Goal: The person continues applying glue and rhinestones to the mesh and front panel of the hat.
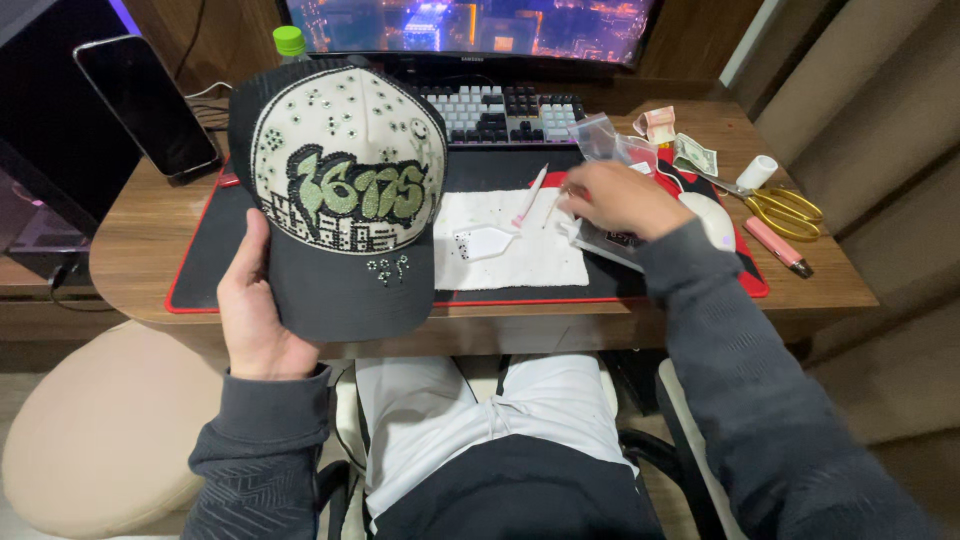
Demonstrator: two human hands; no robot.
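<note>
**Inspection: Decorated Cap Held at Desk, Right Hand at Small Bags**

The left hand (pixel 255 310) was found at centre left of the frame, closed on a black cap (pixel 340 200) by the left edge of its brim, thumb on top and fingers underneath. The cap was held upright above the near edge of the desk (pixel 130 250), its cream front panel facing the camera. That panel carried green lettering, a skyline pattern and scattered small stones (pixel 388 268), some also set on the brim.

The right hand (pixel 620 198) lay at centre right, knuckles up, fingers curled down onto clear plastic bags (pixel 605 140) on the black mat (pixel 500 170). Whether it pinched anything could not be told; the fingertips were hidden.

Between the hands, a white cloth (pixel 520 255) lay on the mat, bearing a small white tray (pixel 485 243) and a pink-tipped white pen tool (pixel 530 195).

Handling assessment: the cap appeared light, with a stiff brim and a softer crown. The stones looked liable to be knocked off by rubbing. The brim edge or the plain mesh back were judged the safest places to take hold, keeping fingers off the decorated panel.

Also noted: a keyboard (pixel 505 110) at upper centre, a phone (pixel 145 105) at upper left, gold scissors (pixel 785 210) and a pink knife (pixel 778 245) at right.
</note>
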